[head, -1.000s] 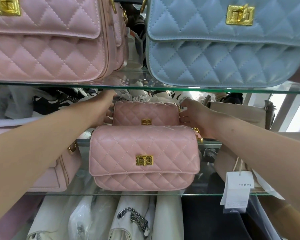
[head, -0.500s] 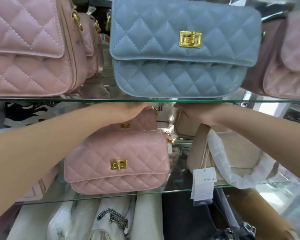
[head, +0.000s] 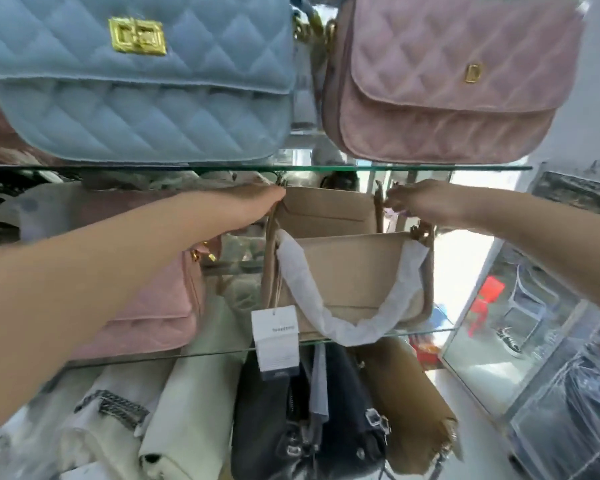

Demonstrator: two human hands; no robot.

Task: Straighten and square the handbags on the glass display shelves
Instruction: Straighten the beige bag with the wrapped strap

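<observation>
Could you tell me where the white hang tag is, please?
In the head view, the white hang tag hangs over the front edge of the middle glass shelf, at the front beige bag's lower left corner.

Under the upper glass shelf (head: 395, 167), the left hand (head: 253, 206) and right hand (head: 421, 206) met the top corners of the rear beige bag (head: 326, 214) — grips blurred — behind the front beige bag (head: 354, 268).

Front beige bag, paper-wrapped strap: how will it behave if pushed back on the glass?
Front beige bag stands upright with flat panels, so probably stiff. On the smooth glass shelf it should slide rather than tip. Its paper-wrapped strap and hang tag droop over the edge, so likely floppy and apt to snag.
</observation>
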